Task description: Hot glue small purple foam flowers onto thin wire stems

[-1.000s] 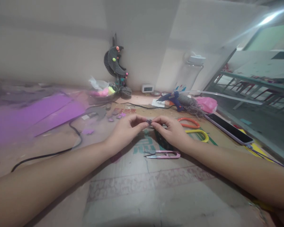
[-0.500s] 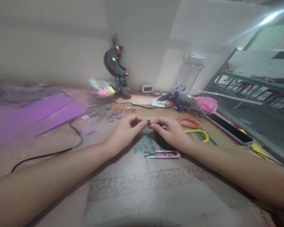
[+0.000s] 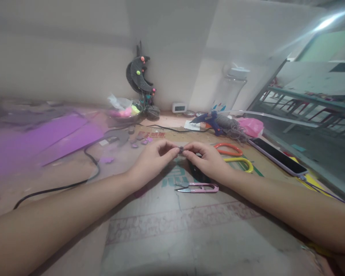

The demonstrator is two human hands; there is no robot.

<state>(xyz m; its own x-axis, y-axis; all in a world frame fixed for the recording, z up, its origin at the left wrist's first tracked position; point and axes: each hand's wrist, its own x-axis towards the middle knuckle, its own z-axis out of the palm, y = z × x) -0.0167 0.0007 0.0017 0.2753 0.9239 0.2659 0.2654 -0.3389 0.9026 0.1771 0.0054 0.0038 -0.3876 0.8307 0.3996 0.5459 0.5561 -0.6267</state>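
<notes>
A small dark grey piece [image 3: 181, 149] is pinched between my two hands; its kind is too small to make out. My left hand [image 3: 158, 158] grips it from the left with thumb and forefinger. From the right, my right hand [image 3: 207, 159] closes on its other side, fingertips nearly touching those of the left. Just below the hands lies a pair of pink thread snips [image 3: 202, 188]. Beside the right hand rest an orange-handled loop [image 3: 229, 149] and a yellow-handled loop [image 3: 243, 164], with a dark object partly hidden under that hand.
Purple sheets [image 3: 60, 140] and a black cable [image 3: 51, 189] lie left. At the back stand a dark crescent ornament [image 3: 139, 74], a small white clock [image 3: 179, 107] and a clear bottle [image 3: 228, 92]. A blue glue gun [image 3: 214, 122], grey yarn [image 3: 232, 128] and phone [image 3: 277, 156] are right.
Both hands stay almost still around the small grey piece. The left fingertips have shifted very slightly to the right, and the piece shows a little differently between them.
</notes>
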